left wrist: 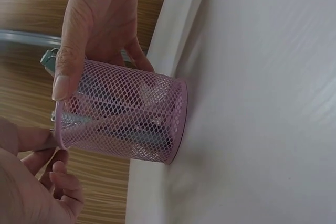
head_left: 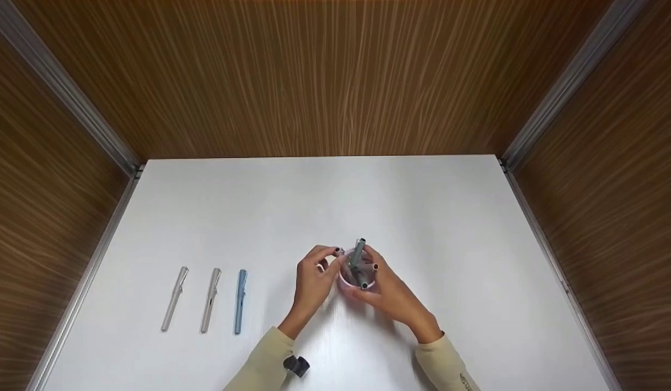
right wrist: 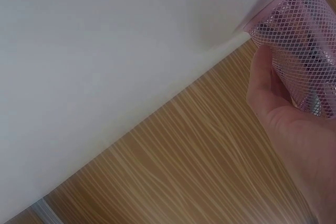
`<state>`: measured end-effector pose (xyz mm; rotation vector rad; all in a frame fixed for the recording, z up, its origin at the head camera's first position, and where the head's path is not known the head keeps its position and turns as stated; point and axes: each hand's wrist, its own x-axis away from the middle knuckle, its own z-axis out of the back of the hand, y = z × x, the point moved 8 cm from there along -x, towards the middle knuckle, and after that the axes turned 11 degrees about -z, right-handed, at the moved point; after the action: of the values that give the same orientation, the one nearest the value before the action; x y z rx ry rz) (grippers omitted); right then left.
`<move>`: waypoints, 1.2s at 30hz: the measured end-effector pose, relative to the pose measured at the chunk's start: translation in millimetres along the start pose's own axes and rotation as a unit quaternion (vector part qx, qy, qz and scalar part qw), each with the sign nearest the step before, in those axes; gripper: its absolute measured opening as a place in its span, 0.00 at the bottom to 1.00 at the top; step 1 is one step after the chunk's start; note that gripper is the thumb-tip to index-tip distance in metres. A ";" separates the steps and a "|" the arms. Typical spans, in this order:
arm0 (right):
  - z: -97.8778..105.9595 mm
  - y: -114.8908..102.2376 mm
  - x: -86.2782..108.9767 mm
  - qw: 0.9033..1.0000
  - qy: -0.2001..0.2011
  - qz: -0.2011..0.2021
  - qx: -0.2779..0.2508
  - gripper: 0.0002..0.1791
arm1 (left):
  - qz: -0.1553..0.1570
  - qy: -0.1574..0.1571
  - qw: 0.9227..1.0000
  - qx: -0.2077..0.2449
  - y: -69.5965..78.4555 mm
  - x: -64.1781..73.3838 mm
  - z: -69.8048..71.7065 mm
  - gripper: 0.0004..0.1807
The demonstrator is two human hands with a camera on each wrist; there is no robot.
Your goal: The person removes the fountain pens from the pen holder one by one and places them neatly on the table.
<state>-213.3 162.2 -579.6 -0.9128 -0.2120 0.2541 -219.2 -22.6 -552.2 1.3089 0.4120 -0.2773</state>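
A pink wire-mesh pen cup (left wrist: 123, 111) stands on the white table, with several pens leaning inside it. My right hand (head_left: 392, 290) grips the cup round its side, thumb toward me. One grey-green pen (head_left: 357, 252) sticks up above the rim, its clip toward the top. At the cup's left rim my left hand (head_left: 314, 282) pinches the top of another pen (head_left: 338, 251) between thumb and forefinger. That pen's lower part is inside the cup. In the right wrist view, the fingers (right wrist: 262, 72) lie against the mesh.
Left of the hands, three pens lie roughly side by side, spaced apart: a silver pen (head_left: 175, 298), a second silver-grey pen (head_left: 210, 300) and a blue pen (head_left: 240, 301). Wood-grain panels (head_left: 324, 81) wall the table (head_left: 422, 206) at the back and both sides.
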 end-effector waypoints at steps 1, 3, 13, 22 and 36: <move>0.0 -0.2 -0.3 1.000 0.000 -0.002 0.001 0.59 | 0.002 -0.001 1.000 0.000 0.7 -0.4 0.6 0.07; -0.1 0.1 -0.7 1.000 0.000 -0.007 0.002 0.60 | 0.010 -0.003 1.000 0.005 1.5 -1.0 1.6 0.08; 0.4 -2.1 -2.0 1.000 -0.001 -0.001 -0.005 0.60 | -0.004 -0.035 0.998 0.059 9.3 -2.4 -4.5 0.12; 0.6 -2.5 -1.9 1.000 0.001 0.010 0.002 0.59 | -0.025 -0.048 0.994 0.096 15.4 -3.3 -8.7 0.14; -0.2 -2.6 -1.3 1.000 0.000 0.010 -0.019 0.59 | -0.060 -0.028 0.996 0.067 29.8 -6.0 -6.3 0.21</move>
<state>-214.1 160.1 -577.8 -0.9524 -0.2077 0.2695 -212.8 -9.5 -524.8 1.4065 0.4298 -0.4476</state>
